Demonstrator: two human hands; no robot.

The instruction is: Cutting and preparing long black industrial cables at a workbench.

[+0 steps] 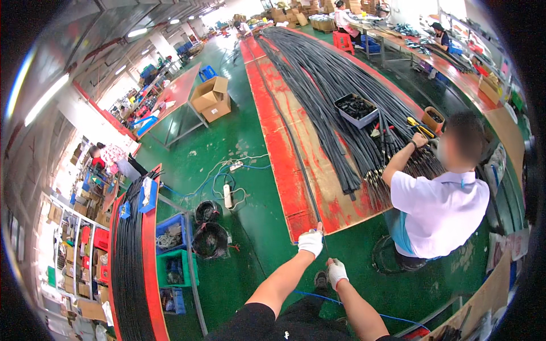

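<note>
My left hand (311, 242), in a white glove, is closed at the near edge of the long red table (274, 156). Its fingers wrap the near end of a long, thin black tube (296, 149), which runs away along the table's left side. Lower and to the right, my white-gloved right hand (337, 270) is closed off the table edge. A thin dark strand seems to pass between the two hands, but what the right fingers hold is too small to make out. A thick spread of black tubes (318, 108) covers the table further right.
A co-worker in a white shirt (441, 210) sits at the table's right corner beside a grey bin (358, 113) and pliers (375, 131). On the green floor lie a power strip (228, 196) and cords. Black buckets (210, 240) stand near the left table.
</note>
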